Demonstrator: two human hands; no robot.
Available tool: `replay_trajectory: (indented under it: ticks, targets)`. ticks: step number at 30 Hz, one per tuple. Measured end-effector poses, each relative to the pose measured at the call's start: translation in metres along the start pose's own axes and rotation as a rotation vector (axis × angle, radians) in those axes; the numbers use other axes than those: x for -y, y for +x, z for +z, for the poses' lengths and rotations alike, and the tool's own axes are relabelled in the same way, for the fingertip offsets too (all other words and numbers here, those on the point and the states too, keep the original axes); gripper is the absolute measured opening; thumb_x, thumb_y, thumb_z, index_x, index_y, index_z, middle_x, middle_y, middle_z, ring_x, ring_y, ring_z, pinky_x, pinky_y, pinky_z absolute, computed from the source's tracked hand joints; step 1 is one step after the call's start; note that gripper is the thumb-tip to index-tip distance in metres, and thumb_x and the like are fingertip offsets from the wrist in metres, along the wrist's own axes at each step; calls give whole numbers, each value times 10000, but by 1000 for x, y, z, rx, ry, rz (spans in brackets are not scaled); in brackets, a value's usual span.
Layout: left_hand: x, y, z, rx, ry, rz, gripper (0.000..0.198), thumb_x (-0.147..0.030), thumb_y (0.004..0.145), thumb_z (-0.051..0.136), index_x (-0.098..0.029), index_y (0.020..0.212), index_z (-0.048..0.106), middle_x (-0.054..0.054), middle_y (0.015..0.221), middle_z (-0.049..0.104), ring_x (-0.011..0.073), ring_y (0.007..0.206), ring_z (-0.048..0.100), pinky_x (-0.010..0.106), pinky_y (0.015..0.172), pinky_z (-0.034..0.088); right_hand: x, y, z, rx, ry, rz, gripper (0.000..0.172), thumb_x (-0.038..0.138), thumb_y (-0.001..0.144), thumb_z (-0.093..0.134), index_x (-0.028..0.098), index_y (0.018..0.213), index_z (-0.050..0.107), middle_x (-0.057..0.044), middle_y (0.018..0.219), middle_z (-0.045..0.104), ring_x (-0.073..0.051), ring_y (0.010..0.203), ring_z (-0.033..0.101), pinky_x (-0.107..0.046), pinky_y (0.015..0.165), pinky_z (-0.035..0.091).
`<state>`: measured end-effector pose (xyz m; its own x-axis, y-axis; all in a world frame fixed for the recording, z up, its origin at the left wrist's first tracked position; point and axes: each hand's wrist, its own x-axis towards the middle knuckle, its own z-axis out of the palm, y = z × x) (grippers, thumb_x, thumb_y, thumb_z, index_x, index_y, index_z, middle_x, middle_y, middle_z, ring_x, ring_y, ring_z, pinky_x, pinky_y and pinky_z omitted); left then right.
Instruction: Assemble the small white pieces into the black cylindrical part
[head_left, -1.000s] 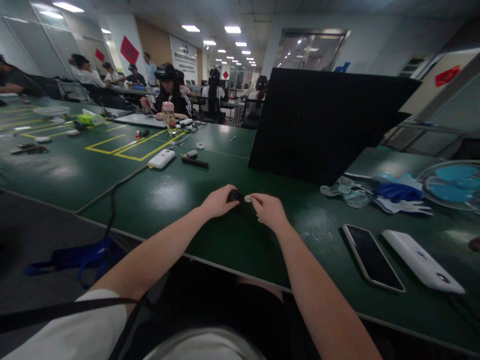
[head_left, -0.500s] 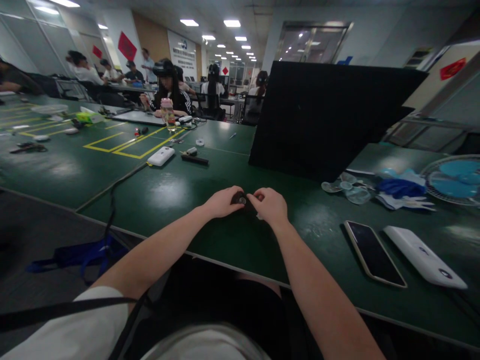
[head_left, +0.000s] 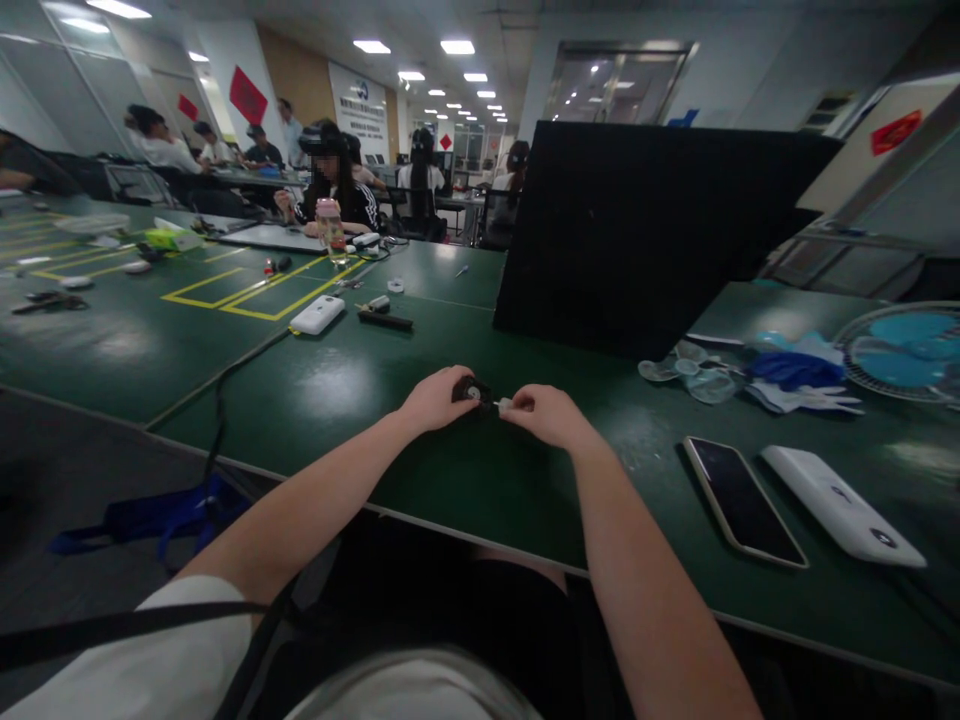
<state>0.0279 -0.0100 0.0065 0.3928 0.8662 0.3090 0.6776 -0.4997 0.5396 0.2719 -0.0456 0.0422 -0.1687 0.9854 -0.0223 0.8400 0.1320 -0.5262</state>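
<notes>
My left hand (head_left: 437,397) is closed round a small black device (head_left: 472,391) that has a round silvery part on its face. Just to its right, my right hand (head_left: 546,412) pinches a small whitish piece (head_left: 505,406) with a thin shiny tip pointing at the device's right edge. Whether that tip touches the device I cannot tell. Both hands are just above the green table (head_left: 465,490), near its front edge.
At right lie a phone (head_left: 742,500), a white power bank (head_left: 840,505), gloves (head_left: 799,370) and a fan (head_left: 911,345). A large black panel (head_left: 645,230) stands ahead. To the left are another power bank (head_left: 317,315) and a dark bar (head_left: 385,319). Behind, a person (head_left: 330,190) sits.
My right hand has drawn slightly away from the black device, and the whitish piece in its fingers now shows clearly. My left hand still holds the device. The view has shifted slightly.
</notes>
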Motion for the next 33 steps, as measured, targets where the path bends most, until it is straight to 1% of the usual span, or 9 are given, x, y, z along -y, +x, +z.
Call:
replay_trajectory:
  ticks: [4, 8, 13, 20, 24, 27, 29, 31, 33]
  targets:
    - [-4, -1, -1, 10, 3, 72, 439, -396, 826, 702, -251, 1229, 605, 60, 1186, 679, 246, 1056, 647, 397, 909, 535, 11, -1, 9, -110, 38, -56, 293, 468, 821, 700, 231, 992, 724, -42, 984, 727, -188, 820, 651, -301, 675, 472]
    - [-6, -1, -4, 26, 9, 68, 450, -394, 812, 718, -239, 1222, 614, 64, 1180, 683, 249, 1062, 647, 396, 913, 534, 18, -3, 11, -159, 34, -104, 225, 410, 850, 678, 243, 991, 730, -33, 948, 726, -187, 803, 645, -308, 686, 468]
    - [-8, -1, -5, 27, 14, 39, 436, -391, 806, 726, -246, 1206, 628, 65, 1174, 685, 251, 1061, 651, 404, 926, 534, 20, -5, 8, -191, 57, -132, 223, 394, 900, 610, 258, 1014, 746, -30, 960, 724, -188, 810, 639, -321, 702, 476]
    - [-8, -1, -4, 19, 24, 46, 437, -391, 810, 720, -252, 1212, 621, 64, 1191, 683, 256, 1096, 650, 412, 974, 525, 21, -6, 6, -203, 34, -169, 267, 395, 912, 575, 245, 1047, 750, -46, 982, 725, -200, 817, 628, -339, 722, 472]
    - [-8, -2, -4, 25, 11, 34, 446, -406, 812, 718, -255, 1215, 603, 59, 1158, 701, 255, 1030, 675, 397, 890, 549, 21, -6, 7, -177, 33, -173, 292, 446, 919, 569, 256, 1043, 754, -38, 977, 727, -197, 798, 630, -339, 703, 478]
    - [-7, -3, -4, 46, -11, -7, 477, -421, 816, 716, -260, 1243, 578, 55, 1092, 724, 248, 956, 697, 383, 830, 558, 23, -4, 12, -136, 13, -135, 357, 550, 918, 557, 268, 1004, 759, -38, 919, 730, -199, 748, 627, -338, 654, 466]
    - [-6, -3, -3, 60, -28, -21, 479, -421, 815, 718, -266, 1244, 574, 52, 1079, 733, 246, 941, 704, 380, 818, 560, 25, -3, 14, -120, -5, -64, 436, 637, 907, 535, 263, 917, 758, -42, 819, 718, -197, 688, 616, -332, 613, 448]
    - [-5, -3, -3, 71, -38, -22, 475, -416, 812, 723, -270, 1241, 577, 49, 1094, 735, 245, 955, 707, 379, 826, 561, 27, -1, 14, -133, -3, 38, 561, 717, 909, 460, 239, 800, 733, -53, 721, 687, -190, 632, 601, -325, 582, 432]
    - [-6, -3, -3, 76, -40, -23, 482, -406, 809, 729, -270, 1245, 577, 48, 1105, 735, 245, 973, 708, 380, 840, 562, 26, 0, 11, -187, 32, 133, 687, 757, 934, 328, 213, 730, 697, -70, 699, 673, -188, 624, 604, -320, 580, 431]
